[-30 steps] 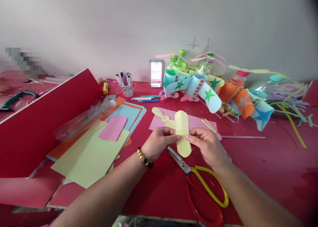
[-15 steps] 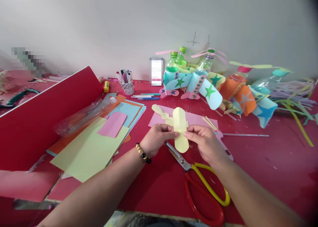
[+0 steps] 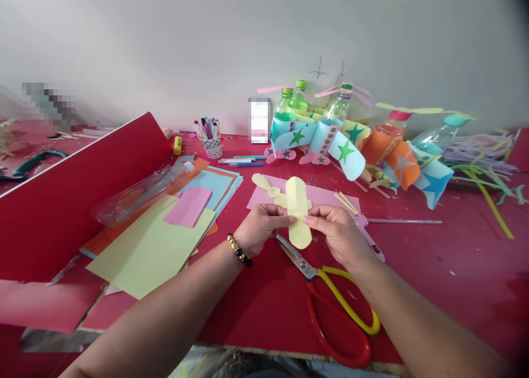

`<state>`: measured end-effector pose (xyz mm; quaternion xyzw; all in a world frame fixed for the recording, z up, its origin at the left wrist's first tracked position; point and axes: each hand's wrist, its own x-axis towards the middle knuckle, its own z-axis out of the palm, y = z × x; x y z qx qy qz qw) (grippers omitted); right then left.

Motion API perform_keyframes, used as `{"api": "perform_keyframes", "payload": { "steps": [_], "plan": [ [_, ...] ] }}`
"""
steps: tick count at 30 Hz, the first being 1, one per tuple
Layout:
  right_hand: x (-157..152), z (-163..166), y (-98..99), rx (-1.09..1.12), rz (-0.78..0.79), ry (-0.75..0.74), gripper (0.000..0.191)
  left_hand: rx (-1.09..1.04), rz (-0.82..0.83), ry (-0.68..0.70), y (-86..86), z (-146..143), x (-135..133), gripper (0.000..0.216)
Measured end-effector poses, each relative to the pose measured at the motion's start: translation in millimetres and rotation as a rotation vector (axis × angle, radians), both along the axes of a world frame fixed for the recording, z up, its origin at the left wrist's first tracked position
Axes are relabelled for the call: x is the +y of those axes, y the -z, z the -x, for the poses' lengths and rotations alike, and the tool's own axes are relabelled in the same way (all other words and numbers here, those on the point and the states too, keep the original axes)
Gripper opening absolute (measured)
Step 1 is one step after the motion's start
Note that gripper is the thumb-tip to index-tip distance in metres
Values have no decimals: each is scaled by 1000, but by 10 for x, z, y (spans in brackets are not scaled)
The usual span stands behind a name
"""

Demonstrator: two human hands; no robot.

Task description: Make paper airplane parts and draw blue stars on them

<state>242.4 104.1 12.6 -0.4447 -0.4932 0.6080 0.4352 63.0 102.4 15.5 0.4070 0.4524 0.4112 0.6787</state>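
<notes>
Between my two hands is a yellow paper strip with rounded ends, held upright above the table. My left hand pinches its left edge with thumb and fingers, and my right hand pinches the right edge. Behind the strip, a yellow paper propeller shape lies on a pink paper sheet, partly hidden. Just below my hands lie scissors with one red and one yellow handle, their blades slightly apart.
Coloured paper sheets lie on the left, by a clear plastic bottle and a red board. Bottle planes line the back right. A pen cup and a phone stand at the back. A pink glue gun is beside my right wrist.
The view has shifted slightly. Both hands still pinch the paper strip at its edges, with hardly any change in their hold.
</notes>
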Motion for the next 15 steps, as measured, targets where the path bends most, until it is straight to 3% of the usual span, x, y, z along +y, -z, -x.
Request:
{"api": "perform_keyframes", "payload": {
  "steps": [7, 15],
  "plan": [
    [3, -28, -36, 116, -73, -65, 7, -22, 42, 49, 12, 5, -10, 30],
    [-15, -53, -26, 113, -151, -157, 23, -93, 75, 134, 24, 17, -4, 34]
  ]
}}
